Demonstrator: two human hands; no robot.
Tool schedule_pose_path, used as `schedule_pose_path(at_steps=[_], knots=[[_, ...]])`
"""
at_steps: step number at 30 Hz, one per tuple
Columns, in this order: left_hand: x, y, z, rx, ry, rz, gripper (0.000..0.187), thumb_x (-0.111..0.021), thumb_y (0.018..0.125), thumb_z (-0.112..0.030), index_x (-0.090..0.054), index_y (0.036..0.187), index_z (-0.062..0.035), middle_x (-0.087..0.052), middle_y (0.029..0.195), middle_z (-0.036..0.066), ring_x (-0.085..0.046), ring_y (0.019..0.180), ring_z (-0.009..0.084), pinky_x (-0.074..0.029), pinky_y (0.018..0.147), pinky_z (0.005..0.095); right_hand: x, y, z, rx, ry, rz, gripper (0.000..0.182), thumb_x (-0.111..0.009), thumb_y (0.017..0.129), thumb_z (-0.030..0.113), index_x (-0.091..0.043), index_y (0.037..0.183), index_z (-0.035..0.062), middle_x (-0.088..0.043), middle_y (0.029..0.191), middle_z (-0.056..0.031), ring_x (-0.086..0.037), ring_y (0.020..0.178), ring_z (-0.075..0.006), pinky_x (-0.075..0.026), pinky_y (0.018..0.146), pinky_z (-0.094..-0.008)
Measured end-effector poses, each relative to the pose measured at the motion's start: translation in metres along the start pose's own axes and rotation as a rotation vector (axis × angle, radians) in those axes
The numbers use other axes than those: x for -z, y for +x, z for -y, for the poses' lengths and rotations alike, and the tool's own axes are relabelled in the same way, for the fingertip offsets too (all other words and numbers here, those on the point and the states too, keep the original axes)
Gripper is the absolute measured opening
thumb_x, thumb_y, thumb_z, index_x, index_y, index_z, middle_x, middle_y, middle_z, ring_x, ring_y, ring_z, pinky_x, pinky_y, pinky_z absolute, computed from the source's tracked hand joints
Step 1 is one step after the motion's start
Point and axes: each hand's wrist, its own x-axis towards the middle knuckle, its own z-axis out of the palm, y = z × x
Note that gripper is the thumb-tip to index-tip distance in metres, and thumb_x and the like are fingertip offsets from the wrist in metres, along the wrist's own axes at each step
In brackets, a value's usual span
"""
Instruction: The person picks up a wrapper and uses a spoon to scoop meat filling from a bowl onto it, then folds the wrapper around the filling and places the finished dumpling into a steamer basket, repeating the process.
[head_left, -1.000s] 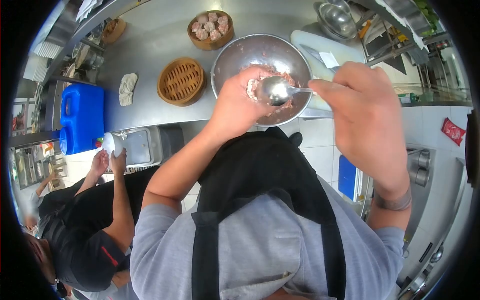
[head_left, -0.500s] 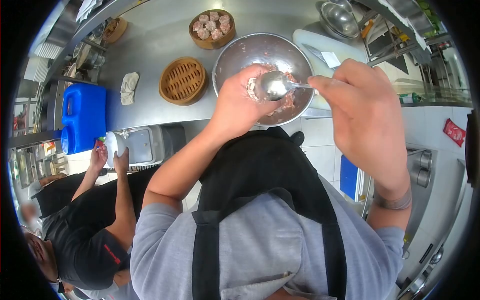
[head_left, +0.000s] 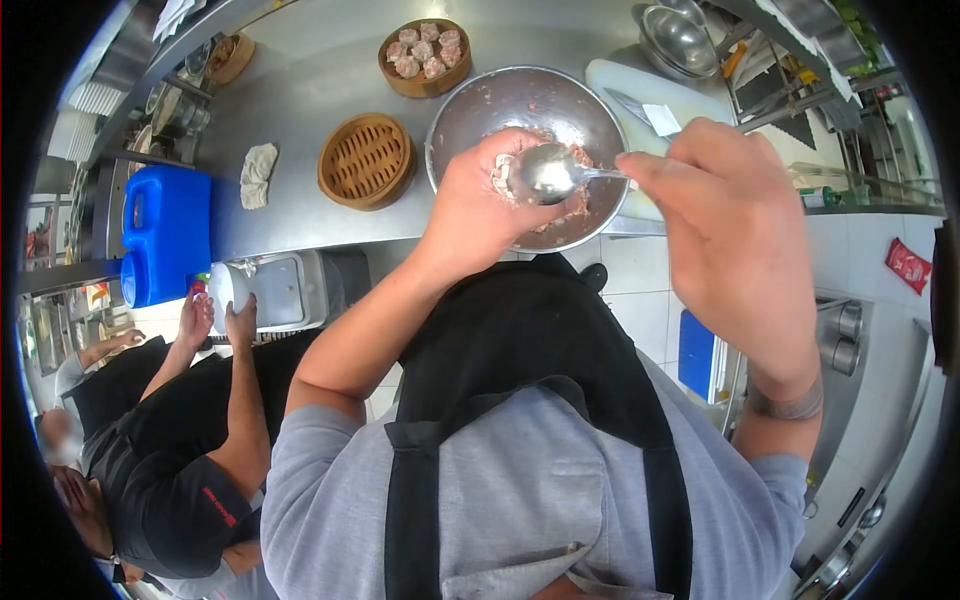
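Over the large metal mixing bowl, my left hand is curled around a dumpling with a pale, pleated wrapper. Its thumb and fingers form a ring, and the spoon hides much of the dumpling. My right hand pinches the thin handle of a metal spoon, whose bowl rests at the top of the dumpling. Pink minced filling lies in the mixing bowl below. Beyond the bowl, a bamboo steamer holds several open-topped dumplings.
A bamboo steamer basket with a slatted base and a crumpled cloth lie left on the steel counter. A knife rests on the white cutting board at right. At lower left, a co-worker handles a white bowl.
The spoon has shifted slightly left over the dumpling, covering more of it. My left hand stays nearly in place. At left, the co-worker's hands and another person have moved a little.
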Motion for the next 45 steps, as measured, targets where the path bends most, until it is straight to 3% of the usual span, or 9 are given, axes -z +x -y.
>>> schedule_pose_path(at_steps=[11,14,26,32,35,38,40,42,45], knots=[[0.000,-0.002,0.000,0.061,-0.050,0.016,0.032,-0.088,0.080,-0.006,-0.069,0.106,-0.0052,-0.069,0.095,-0.002,-0.063,0.088,0.0071,-0.052,0.082,0.0263,0.013,-0.006,0.005,-0.026,-0.028,-0.054,0.026,-0.068,0.081,-0.007,-0.078,0.103,0.0029,-0.060,0.082,-0.0099,-0.057,0.076,-0.0287,-0.041,0.068,-0.0378],[0.000,-0.001,0.002,-0.036,0.101,0.047,0.046,-0.089,0.077,-0.003,-0.068,0.117,-0.0013,-0.072,0.106,0.004,-0.067,0.097,0.0106,-0.054,0.089,0.0293,0.012,-0.008,0.004,-0.038,-0.041,-0.027,0.026,-0.068,0.080,-0.007,-0.078,0.102,0.0026,-0.060,0.082,-0.0097,-0.057,0.076,-0.0282,-0.041,0.068,-0.0380],[0.003,-0.006,0.007,0.124,-0.217,0.077,0.041,-0.090,0.078,-0.004,-0.067,0.112,-0.0020,-0.069,0.101,0.001,-0.063,0.094,0.0081,-0.053,0.086,0.0268,0.023,-0.012,0.000,-0.063,-0.059,-0.058,0.028,-0.068,0.078,-0.007,-0.079,0.102,0.0022,-0.061,0.084,-0.0085,-0.057,0.078,-0.0254,-0.039,0.071,-0.0357],[0.001,-0.004,0.004,0.079,-0.121,0.098,0.043,-0.089,0.078,-0.002,-0.067,0.114,-0.0018,-0.069,0.100,0.001,-0.063,0.093,0.0079,-0.053,0.085,0.0262,0.027,-0.010,0.001,-0.002,-0.084,-0.059,0.028,-0.068,0.077,-0.005,-0.079,0.101,0.0030,-0.061,0.086,-0.0082,-0.058,0.078,-0.0257,-0.039,0.072,-0.0369],[-0.004,0.000,0.004,-0.132,-0.058,0.099,0.043,-0.089,0.078,-0.001,-0.067,0.114,0.0001,-0.069,0.093,0.002,-0.062,0.086,0.0066,-0.052,0.079,0.0248,0.025,-0.012,-0.002,0.001,-0.089,-0.045,0.026,-0.067,0.080,-0.006,-0.078,0.101,0.0025,-0.061,0.085,-0.0082,-0.057,0.077,-0.0247,-0.039,0.072,-0.0363],[0.002,0.003,0.009,0.104,-0.186,0.056,0.032,-0.085,0.084,-0.004,-0.068,0.111,0.0005,-0.069,0.093,0.005,-0.063,0.082,0.0086,-0.052,0.075,0.0267,0.033,-0.019,-0.001,-0.170,0.066,-0.082,0.024,-0.065,0.084,-0.009,-0.078,0.102,0.0009,-0.061,0.084,-0.0072,-0.056,0.075,-0.0208,-0.039,0.069,-0.0335],[0.021,0.019,0.018,0.246,-0.655,0.284,0.018,-0.076,0.094,-0.010,-0.068,0.108,-0.0005,-0.070,0.092,0.008,-0.063,0.077,0.0119,-0.052,0.071,0.0281,0.032,-0.028,-0.009,-0.342,0.208,-0.156,0.024,-0.064,0.087,-0.010,-0.077,0.103,0.0000,-0.061,0.083,-0.0065,-0.055,0.075,-0.0182,-0.040,0.068,-0.0317],[0.019,0.029,0.017,0.251,-0.668,0.206,0.014,-0.070,0.100,-0.015,-0.069,0.105,-0.0024,-0.071,0.095,0.009,-0.065,0.083,0.0160,-0.054,0.077,0.0319,0.003,-0.042,-0.031,-0.209,0.381,-0.157,0.017,-0.068,0.088,-0.009,-0.075,0.102,-0.0026,-0.060,0.077,-0.0092,-0.057,0.069,-0.0224,-0.045,0.064,-0.0322],[0.017,0.033,-0.003,0.204,-0.832,0.262,0.015,-0.064,0.102,-0.020,-0.065,0.098,-0.0055,-0.067,0.104,0.011,-0.062,0.115,0.0275,-0.045,0.109,0.0450,-0.053,-0.048,-0.027,-0.356,0.553,-0.112,0.016,-0.068,0.092,-0.005,-0.075,0.106,-0.0015,-0.060,0.080,-0.0075,-0.054,0.072,-0.0166,-0.042,0.065,-0.0296]])
